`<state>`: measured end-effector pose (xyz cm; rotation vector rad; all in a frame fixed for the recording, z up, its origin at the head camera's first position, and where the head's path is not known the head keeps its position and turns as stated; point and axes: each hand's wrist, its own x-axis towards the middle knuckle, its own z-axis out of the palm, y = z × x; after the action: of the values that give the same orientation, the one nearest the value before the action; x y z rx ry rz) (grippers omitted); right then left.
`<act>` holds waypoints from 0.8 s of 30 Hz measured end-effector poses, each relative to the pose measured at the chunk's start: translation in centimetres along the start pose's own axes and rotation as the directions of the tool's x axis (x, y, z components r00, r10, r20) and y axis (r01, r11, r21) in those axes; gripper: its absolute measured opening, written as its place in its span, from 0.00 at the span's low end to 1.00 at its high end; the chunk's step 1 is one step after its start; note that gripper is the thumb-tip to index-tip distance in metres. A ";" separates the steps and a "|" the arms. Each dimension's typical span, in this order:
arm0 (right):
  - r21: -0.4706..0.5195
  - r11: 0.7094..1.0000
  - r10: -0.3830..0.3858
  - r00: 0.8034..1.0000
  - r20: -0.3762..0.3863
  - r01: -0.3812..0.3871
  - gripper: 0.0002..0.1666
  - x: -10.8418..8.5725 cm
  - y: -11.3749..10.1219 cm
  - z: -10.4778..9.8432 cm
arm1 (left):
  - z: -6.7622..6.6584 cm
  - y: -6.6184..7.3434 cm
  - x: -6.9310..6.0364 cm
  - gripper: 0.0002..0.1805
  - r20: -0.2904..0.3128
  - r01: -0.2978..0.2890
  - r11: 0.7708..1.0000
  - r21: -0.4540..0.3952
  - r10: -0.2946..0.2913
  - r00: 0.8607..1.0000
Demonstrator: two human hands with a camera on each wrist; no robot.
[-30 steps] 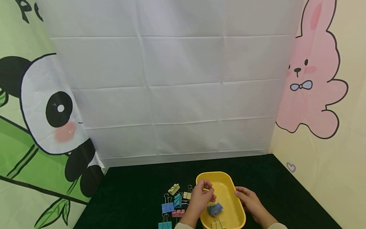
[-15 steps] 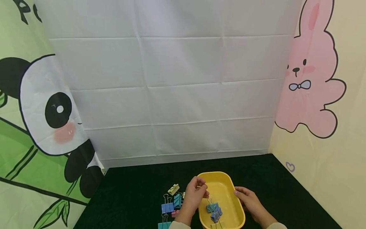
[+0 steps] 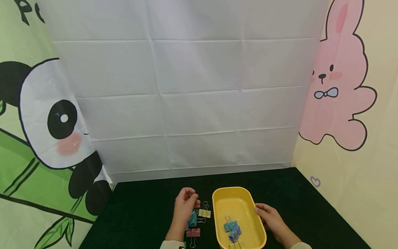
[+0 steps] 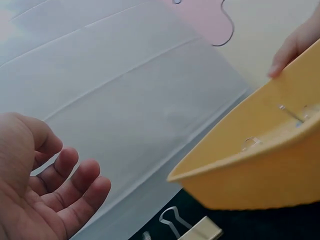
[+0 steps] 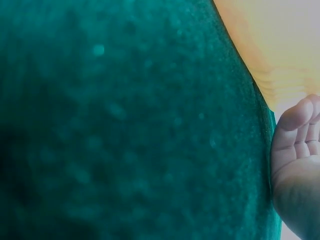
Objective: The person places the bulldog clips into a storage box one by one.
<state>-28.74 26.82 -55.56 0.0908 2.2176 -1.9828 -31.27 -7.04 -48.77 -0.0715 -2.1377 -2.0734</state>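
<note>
In the head view my left hand (image 3: pixel 185 211) hovers over the left group of binder clips, its fingers loosely bent and nothing between them; the left wrist view shows this hand (image 4: pixel 50 185) empty too. Near it lie a yellow clip (image 3: pixel 204 213), a teal clip (image 3: pixel 192 219) and a red clip (image 3: pixel 193 232). My right hand (image 3: pixel 275 223) grips the right rim of the yellow tray (image 3: pixel 218 221). Inside the tray are a teal clip (image 3: pixel 230 226), a blue clip (image 3: pixel 235 234) and a yellow clip at the near end. My left forearm hides some clips.
A dark green cloth (image 3: pixel 140 207) covers the table. Behind it hangs a white sheet (image 3: pixel 199 103), with a panda picture (image 3: pixel 59 138) on the left wall and a pink rabbit picture (image 3: pixel 339 114) on the right wall.
My left hand has moved left from above the tray to the loose clips, uncovering the tray's left rim and the yellow clip beside it. My right hand has stayed at the tray.
</note>
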 end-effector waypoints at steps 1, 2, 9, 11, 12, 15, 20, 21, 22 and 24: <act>0.001 1.000 -0.001 1.000 0.004 0.001 0.41 0.0 0.0 0.0 | -0.5 0.0 0.1 0.06 -0.017 -0.001 1.000 -0.010 0.000 1.000; 0.003 1.000 -0.003 1.000 0.009 0.003 0.41 0.0 0.0 -0.1 | -1.0 0.0 0.2 0.06 -0.032 -0.001 1.000 -0.015 0.000 0.999; 0.023 1.000 0.013 1.000 0.017 -0.013 0.42 0.0 0.1 -0.1 | -4.0 -0.7 0.4 0.06 -0.140 0.006 1.000 -0.002 -0.006 0.990; 0.020 1.000 0.017 1.000 0.011 -0.017 0.42 0.1 0.2 0.0 | -4.6 -1.3 0.4 0.06 -0.184 0.020 1.000 0.001 -0.019 0.983; 0.018 1.000 0.018 1.000 0.011 -0.018 0.42 0.1 0.3 0.0 | -4.9 -1.6 0.4 0.06 -0.207 0.024 1.000 0.000 -0.023 0.978; 0.020 1.000 0.021 1.000 0.011 -0.021 0.42 0.2 0.4 0.0 | -5.5 -2.5 0.3 0.07 -0.273 0.048 0.999 0.007 -0.045 0.961; 0.025 0.999 0.020 1.000 0.018 -0.021 0.43 0.3 0.5 -0.1 | -6.2 -3.8 0.3 0.09 -0.311 0.091 0.995 0.034 -0.076 0.947; 0.024 0.999 0.022 1.000 0.017 -0.022 0.43 0.3 0.5 -0.1 | -6.2 -4.0 0.4 0.10 -0.305 0.101 0.994 0.040 -0.085 0.949; 0.021 1.000 0.022 1.000 0.015 -0.022 0.43 0.3 0.5 -0.1 | -6.3 -4.2 0.4 0.11 -0.295 0.107 0.993 0.042 -0.090 0.951; 0.017 1.000 0.023 1.000 0.010 -0.023 0.42 0.3 0.4 -0.2 | -6.4 -4.5 0.5 0.12 -0.273 0.121 0.992 0.041 -0.106 0.956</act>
<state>-29.01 27.02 -55.97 0.1076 2.1843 -1.9861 -31.87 -13.63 -53.02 0.3308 -2.0736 -1.9464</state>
